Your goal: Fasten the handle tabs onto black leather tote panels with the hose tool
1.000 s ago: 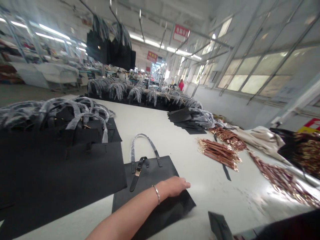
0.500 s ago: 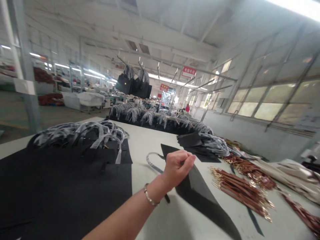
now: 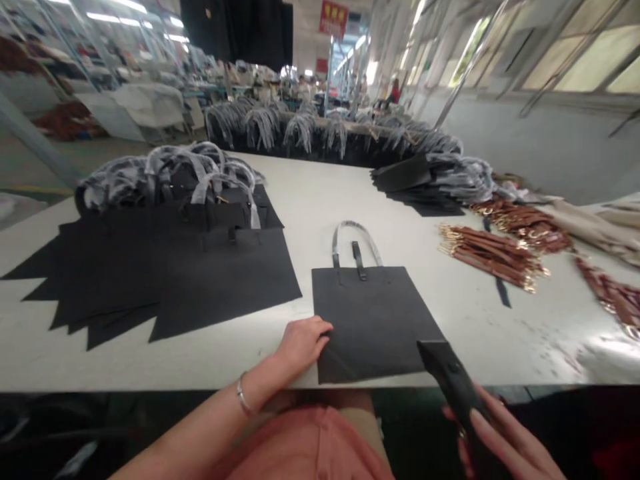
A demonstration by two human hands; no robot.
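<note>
A black bag panel (image 3: 373, 320) lies flat near the table's front edge, its plastic-wrapped loop handle (image 3: 357, 230) and a short black strap (image 3: 358, 260) pointing away from me. My left hand (image 3: 303, 343) is closed at the panel's left edge, thumb and fingers pinching it. In my right hand (image 3: 505, 433) is a black handheld tool (image 3: 453, 377) with a wide flat end, which overlaps the panel's lower right corner in view. Whether the tool touches the panel cannot be told.
Black panels with wrapped handles (image 3: 200, 267) are fanned on the left. Another stack (image 3: 410, 177) lies at the back right, near brown straps with gold clasps (image 3: 493, 257) and beige fabric (image 3: 595, 227). More wrapped handles (image 3: 300, 130) line the far side.
The panel was partly raised in my left hand and now lies flat, with its handle away from me. My left hand has come down and nearer. My right hand has entered with the black tool.
</note>
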